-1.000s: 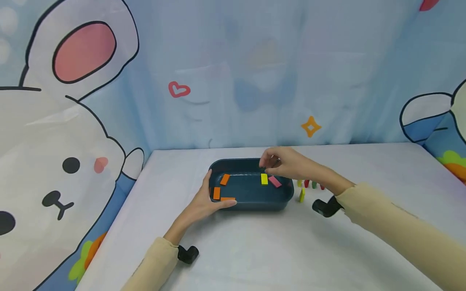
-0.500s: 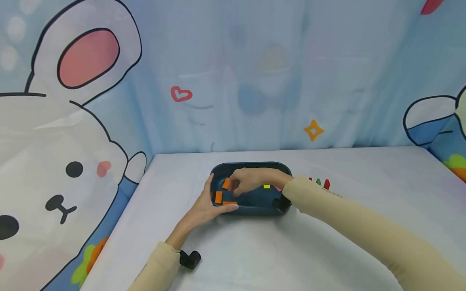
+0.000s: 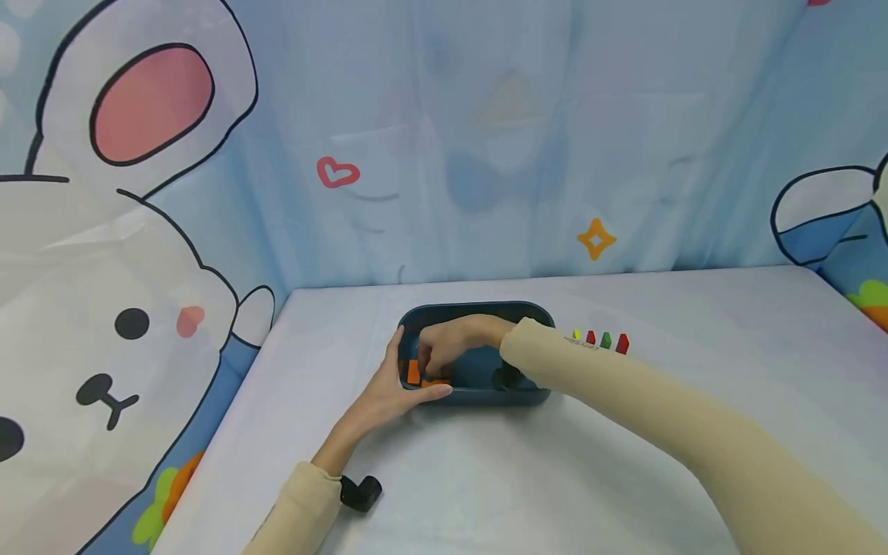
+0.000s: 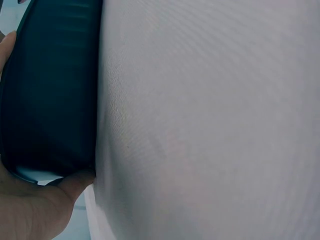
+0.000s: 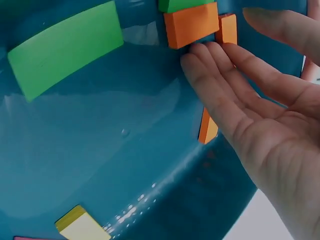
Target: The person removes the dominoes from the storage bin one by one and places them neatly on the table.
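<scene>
In the head view a dark teal tray (image 3: 499, 397) sits on the table. My left hand (image 3: 381, 397) holds its left end, thumb on the near rim and fingers along the end wall. My right hand (image 3: 451, 343) reaches down into the tray's left part. In the right wrist view its fingers are fairly straight, the thumb apart, the fingertips right at an orange domino block (image 5: 192, 25). A smaller-looking orange block (image 5: 228, 30) shows between thumb and index finger. Another orange block (image 5: 208, 127) lies beside the fingers. A green block (image 5: 65, 50) and a yellow block (image 5: 82, 226) lie farther off.
Right of the tray, behind the right sleeve (image 3: 610, 385), a short row stands on the table: a yellow block (image 3: 576, 334), a red block (image 3: 591, 338), a green block (image 3: 607, 340) and another red block (image 3: 622, 344). A printed cloth (image 3: 486, 154) hangs behind the table.
My right hand has moved from above the tray's right end leftward and down to the orange blocks. My left hand keeps its hold on the tray's left end.
</scene>
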A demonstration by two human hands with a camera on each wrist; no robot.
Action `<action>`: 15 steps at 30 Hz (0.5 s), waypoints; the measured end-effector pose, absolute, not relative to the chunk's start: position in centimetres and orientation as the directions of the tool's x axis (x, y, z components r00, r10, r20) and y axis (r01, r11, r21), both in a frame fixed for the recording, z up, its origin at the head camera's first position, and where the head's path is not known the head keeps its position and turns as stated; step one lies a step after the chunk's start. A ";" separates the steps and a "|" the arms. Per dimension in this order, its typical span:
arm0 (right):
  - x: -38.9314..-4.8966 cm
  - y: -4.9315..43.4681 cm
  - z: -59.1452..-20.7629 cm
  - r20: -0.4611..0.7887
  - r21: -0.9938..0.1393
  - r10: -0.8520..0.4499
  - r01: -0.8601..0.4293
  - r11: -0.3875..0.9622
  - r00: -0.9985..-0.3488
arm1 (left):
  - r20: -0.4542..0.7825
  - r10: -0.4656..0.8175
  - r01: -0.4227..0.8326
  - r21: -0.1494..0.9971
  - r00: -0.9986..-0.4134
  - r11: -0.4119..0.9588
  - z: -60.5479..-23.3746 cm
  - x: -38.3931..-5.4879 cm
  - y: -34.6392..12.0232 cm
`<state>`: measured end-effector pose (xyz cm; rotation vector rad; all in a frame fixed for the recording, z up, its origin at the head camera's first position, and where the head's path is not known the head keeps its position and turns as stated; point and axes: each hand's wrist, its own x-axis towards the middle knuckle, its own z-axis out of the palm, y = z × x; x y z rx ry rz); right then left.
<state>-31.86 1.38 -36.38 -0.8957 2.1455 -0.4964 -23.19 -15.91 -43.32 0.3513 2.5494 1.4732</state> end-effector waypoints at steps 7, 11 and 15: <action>-31.9 0.6 -36.4 -0.525 -0.564 -0.704 -0.424 0.709 -0.479 | -0.019 0.314 0.133 0.880 -0.949 0.456 -43.3 -23.5 -15.9; -32.0 0.3 -36.6 -0.547 -0.556 -0.705 -0.432 0.709 -0.452 | -0.023 0.309 0.127 0.881 -0.951 0.456 -43.3 -23.4 -15.9; -32.0 0.1 -36.6 -0.567 -0.558 -0.706 -0.433 0.708 -0.425 | -0.022 0.302 0.127 0.877 -0.953 0.463 -43.3 -23.3 -16.0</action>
